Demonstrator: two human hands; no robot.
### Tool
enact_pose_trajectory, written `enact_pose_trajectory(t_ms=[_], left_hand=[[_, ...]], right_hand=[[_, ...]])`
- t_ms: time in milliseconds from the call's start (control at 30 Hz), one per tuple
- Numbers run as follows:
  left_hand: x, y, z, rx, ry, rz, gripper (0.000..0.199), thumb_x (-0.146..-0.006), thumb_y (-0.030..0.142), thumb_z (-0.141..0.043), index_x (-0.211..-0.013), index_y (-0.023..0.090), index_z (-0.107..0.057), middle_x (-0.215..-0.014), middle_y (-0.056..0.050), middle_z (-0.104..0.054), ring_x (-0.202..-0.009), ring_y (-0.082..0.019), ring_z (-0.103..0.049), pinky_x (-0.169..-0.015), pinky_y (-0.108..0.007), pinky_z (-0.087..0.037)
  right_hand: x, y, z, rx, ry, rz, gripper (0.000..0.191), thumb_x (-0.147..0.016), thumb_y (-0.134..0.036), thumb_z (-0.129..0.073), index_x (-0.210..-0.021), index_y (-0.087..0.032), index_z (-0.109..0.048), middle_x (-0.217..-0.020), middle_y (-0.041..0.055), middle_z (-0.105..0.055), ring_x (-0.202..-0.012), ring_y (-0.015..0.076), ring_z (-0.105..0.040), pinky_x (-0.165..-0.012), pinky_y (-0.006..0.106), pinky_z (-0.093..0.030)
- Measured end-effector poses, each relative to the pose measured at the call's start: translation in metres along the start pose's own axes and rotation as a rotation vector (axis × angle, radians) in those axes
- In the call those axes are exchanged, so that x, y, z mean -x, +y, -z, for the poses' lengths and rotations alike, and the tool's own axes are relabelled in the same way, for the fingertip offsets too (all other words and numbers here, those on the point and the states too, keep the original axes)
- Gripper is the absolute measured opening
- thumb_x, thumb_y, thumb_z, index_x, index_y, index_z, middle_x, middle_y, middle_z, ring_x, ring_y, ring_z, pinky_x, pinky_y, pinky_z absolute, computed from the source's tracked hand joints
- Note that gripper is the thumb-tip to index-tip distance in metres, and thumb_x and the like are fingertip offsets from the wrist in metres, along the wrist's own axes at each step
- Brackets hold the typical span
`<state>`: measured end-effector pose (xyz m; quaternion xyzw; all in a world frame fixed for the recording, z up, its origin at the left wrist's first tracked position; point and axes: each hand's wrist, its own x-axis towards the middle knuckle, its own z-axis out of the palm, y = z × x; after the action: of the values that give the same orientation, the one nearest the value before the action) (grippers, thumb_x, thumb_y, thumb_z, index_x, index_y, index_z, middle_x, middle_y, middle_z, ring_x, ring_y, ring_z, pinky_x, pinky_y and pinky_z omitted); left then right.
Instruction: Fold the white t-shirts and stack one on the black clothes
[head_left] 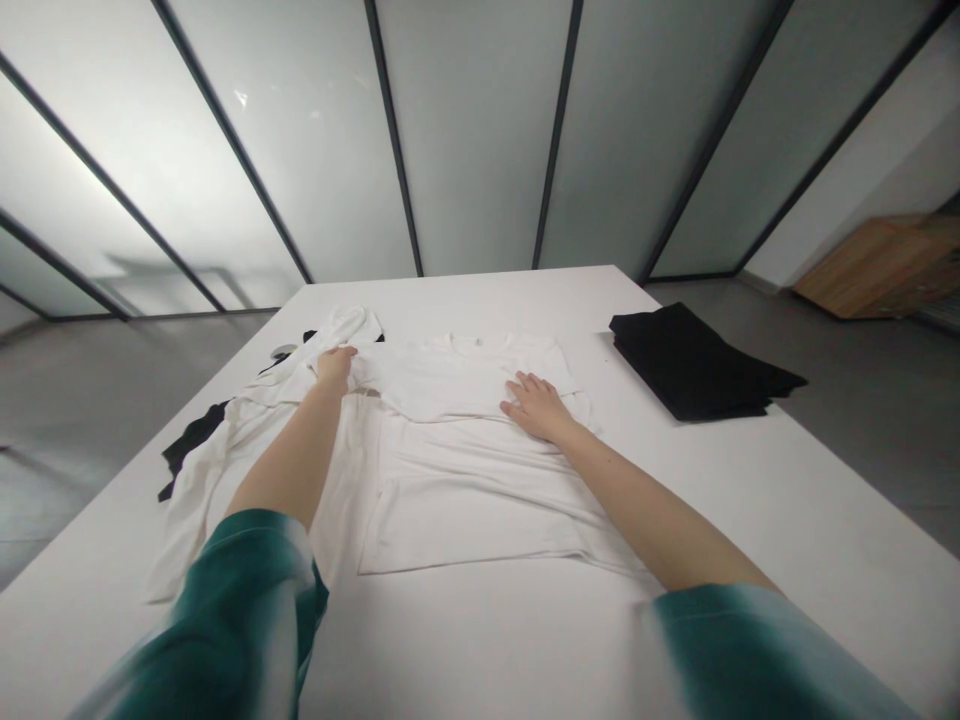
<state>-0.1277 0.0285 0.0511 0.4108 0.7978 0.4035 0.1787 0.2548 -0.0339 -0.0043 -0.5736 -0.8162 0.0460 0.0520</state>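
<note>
A white T-shirt [465, 450] lies spread on the table, its neckline at the far side and wrinkles running across its middle. My right hand [536, 405] rests palm down on the right part of its chest, fingers stretched out. On the left, my left hand [336, 366] has its fingers closed on the shirt's left sleeve; the fingertips are only partly visible. Beside and under that forearm is a loose heap of white clothing [202, 500], with a black garment [193, 438] showing from beneath it.
At the right of the white table [750, 520] lies a stack of folded black cloth [697, 365], overhanging the edge. A small round object [283, 352] sits by the heap at the left. Frosted glass panels [480, 130] stand behind; a wooden piece [877, 265] is on the floor at right.
</note>
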Motion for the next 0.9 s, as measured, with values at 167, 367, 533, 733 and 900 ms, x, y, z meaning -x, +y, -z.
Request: enact_pose_trajectory(t_ms=[167,367,533,733,900], left_hand=[[0.0,0.0,0.007,-0.234,-0.039,-0.171,0.05,-0.07,0.018,-0.055,-0.118,0.015,-0.071,-0.094,-0.009,-0.075,-0.097,-0.027,-0.069,-0.087,-0.038,-0.056],[0.019,0.026,0.009,-0.715,-0.124,-0.628,0.064,-0.08,0.011,-0.048,-0.143,0.017,-0.053,-0.141,-0.015,-0.057,-0.121,-0.031,-0.062,-0.103,-0.042,-0.05],[0.03,0.054,-0.005,-0.808,-0.276,-0.784,0.066,-0.08,0.01,-0.047,-0.145,0.014,-0.049,-0.143,-0.014,-0.056,-0.13,-0.028,-0.057,-0.11,-0.035,-0.044],[0.05,0.071,-0.048,-0.658,-0.449,-0.745,0.069,-0.076,0.013,-0.053,-0.145,0.014,-0.05,-0.146,-0.011,-0.057,-0.137,-0.025,-0.052,-0.116,-0.032,-0.038],[0.064,0.076,-0.064,-0.237,-0.71,-0.658,0.066,-0.081,0.02,-0.055,-0.147,0.018,-0.048,-0.142,-0.013,-0.06,-0.097,-0.022,-0.073,-0.089,-0.033,-0.058]], right_hand=[[0.001,-0.001,0.001,0.0,-0.003,0.004,0.06,-0.101,-0.052,-0.039,-0.15,-0.019,-0.047,-0.163,0.0142,-0.034,-0.149,0.0318,-0.031,-0.12,0.048,-0.025],[0.002,-0.003,0.004,0.006,-0.01,0.002,0.06,-0.102,-0.05,-0.039,-0.151,-0.017,-0.047,-0.163,0.0144,-0.034,-0.15,0.0309,-0.03,-0.121,0.047,-0.025],[0.002,-0.003,0.004,0.014,-0.01,0.003,0.06,-0.102,-0.05,-0.039,-0.151,-0.017,-0.047,-0.163,0.0145,-0.033,-0.15,0.0311,-0.031,-0.12,0.047,-0.025],[0.001,-0.002,0.001,0.001,0.004,0.007,0.059,-0.101,-0.05,-0.04,-0.15,-0.017,-0.048,-0.162,0.0151,-0.034,-0.149,0.0317,-0.031,-0.12,0.048,-0.026],[0.001,-0.003,0.002,0.009,0.013,0.01,0.059,-0.101,-0.051,-0.039,-0.149,-0.018,-0.048,-0.162,0.015,-0.035,-0.149,0.0322,-0.032,-0.12,0.049,-0.026]])
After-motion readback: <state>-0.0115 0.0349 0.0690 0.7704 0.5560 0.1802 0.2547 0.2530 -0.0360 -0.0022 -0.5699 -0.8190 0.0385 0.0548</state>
